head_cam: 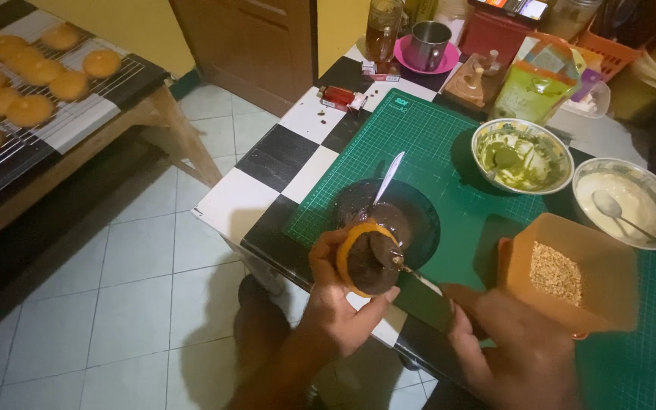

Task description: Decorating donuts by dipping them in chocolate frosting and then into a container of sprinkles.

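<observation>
left hand cups the round orange chocolate-coated donut by its rim just before the dark glass bowl; looks soft, light, slippery on top; right hand closed on a thin metal knife.

Pale tiled floor, yellow wall, wooden door.

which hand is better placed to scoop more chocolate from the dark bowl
Right. The right hand already holds the knife, its tip on the chocolate-covered donut, just beside the dark bowl. The left hand is full, gripping the donut.
</observation>
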